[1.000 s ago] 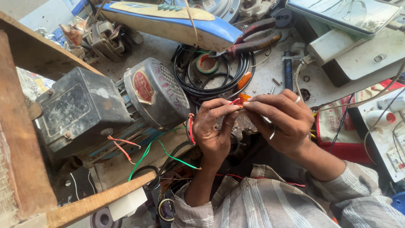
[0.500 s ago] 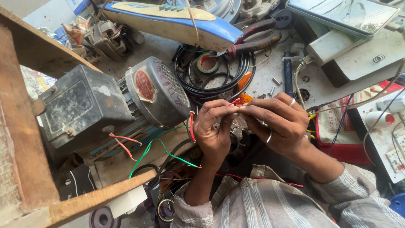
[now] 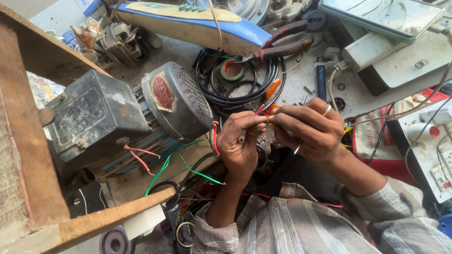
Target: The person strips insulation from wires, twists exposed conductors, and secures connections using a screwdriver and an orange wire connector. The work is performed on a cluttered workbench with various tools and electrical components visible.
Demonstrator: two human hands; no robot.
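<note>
Fingertips of both the left hand (image 3: 240,141) and right hand (image 3: 308,129) pinch the red wire (image 3: 215,138) at mid-frame, steadying its end beside the grey motor (image 3: 176,101).

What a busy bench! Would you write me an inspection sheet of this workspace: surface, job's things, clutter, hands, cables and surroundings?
Surface: grey dusty workbench, crowded.
Job's things: thin red wire pinched at the fingertips; grey finned electric motor beside it, with loose red and green leads.
Clutter: red-handled pliers, green tape roll, orange-handled screwdriver, scattered screws.
Hands: left hand and right hand meet, both closed on the wire ends.
Cables: coiled black cable.
Surroundings: wooden frame on one side, white switchboard on the other.
</note>
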